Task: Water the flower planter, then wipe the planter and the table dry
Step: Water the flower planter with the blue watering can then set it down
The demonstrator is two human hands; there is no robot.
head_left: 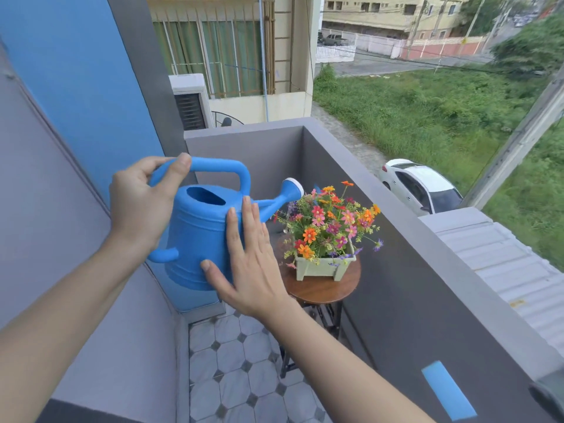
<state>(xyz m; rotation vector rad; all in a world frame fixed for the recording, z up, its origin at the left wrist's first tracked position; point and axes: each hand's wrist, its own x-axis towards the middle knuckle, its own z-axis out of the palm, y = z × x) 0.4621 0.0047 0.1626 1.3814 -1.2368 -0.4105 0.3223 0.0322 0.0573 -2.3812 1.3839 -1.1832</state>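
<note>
Blue watering can point(201, 236) held aloft: left hand point(139, 206) with fingers point(180, 169) curled round the top handle, right hand point(247, 264) with fingers point(241, 221) flat and spread against the can's side, steadying, gripping nothing. Spout rose just short of the flowers; no water visible, so watering judged not yet begun, wiping still ahead. Beyond the right fingers: flower planter point(325, 265) on round wooden desk point(323, 288), close against the grey balcony wall point(396, 270). No cloth in view.

A balcony is enclosed by a grey parapet point(381, 239), tiled floor point(244, 377) and blue wall point(76, 71), in daylight
</note>
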